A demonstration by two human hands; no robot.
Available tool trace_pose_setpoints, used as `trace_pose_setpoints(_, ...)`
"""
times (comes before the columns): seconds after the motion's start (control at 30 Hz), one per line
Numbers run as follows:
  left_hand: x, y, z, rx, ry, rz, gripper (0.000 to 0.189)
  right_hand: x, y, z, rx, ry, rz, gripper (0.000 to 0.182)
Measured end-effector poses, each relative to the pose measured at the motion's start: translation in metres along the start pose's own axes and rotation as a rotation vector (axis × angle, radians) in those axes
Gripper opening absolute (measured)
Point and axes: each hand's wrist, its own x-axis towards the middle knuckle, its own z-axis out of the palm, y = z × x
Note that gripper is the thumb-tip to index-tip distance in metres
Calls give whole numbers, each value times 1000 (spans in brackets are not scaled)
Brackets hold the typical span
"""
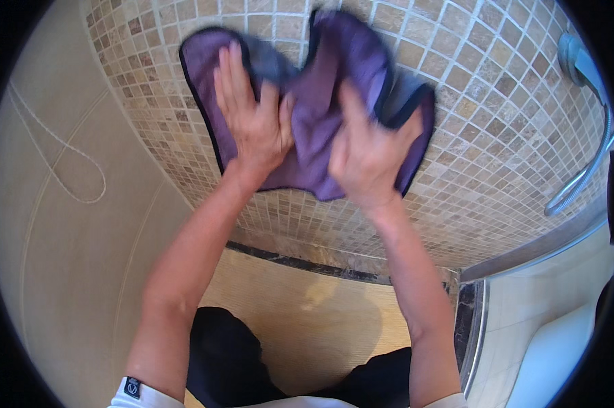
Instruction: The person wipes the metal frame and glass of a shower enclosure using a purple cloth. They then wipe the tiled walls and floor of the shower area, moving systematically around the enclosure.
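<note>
A purple cloth [312, 137] with a dark border and a greyish underside lies rumpled against the mosaic tile wall [470, 153]. My left hand [256, 115] presses flat on the cloth's left part, fingers stretched upward and spread. On the right part, my right hand [371, 153] is blurred; one finger points up and another points out to the right. A fold of the cloth hides its middle fingers, which appear curled into the fabric. The cloth's upper folds stand out from the wall and are also blurred.
A shower hose [585, 186] hangs from a wall fitting [572, 58] at right. On the left, a thin white cord loop [103, 178] hangs by a smooth beige wall [82, 245]. Below are a ribbed floor [317, 316], a dark stone sill [465, 326] and a white fixture [552, 357].
</note>
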Motion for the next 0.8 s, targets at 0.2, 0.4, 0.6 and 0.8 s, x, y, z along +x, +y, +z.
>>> trace_pose_setpoints(0.2, -161, -7, -45, -77, -687, 182, 82, -128, -39, 13, 392, -374, -30, 17)
trace_pose_setpoints(0.4, -99, 21, -24, -321, -342, -144, 71, -97, -21, 1, 276, -121, 109, 20)
trace_pose_setpoints(0.6, -78, 40, 0, -185, -133, 22, 78, -113, -21, 2, 264, 21, 449, 35)
trace_pose_setpoints(0.8, -152, 23, -47, -141, -614, 202, 38, -198, -69, 17, 322, -132, 685, 35)
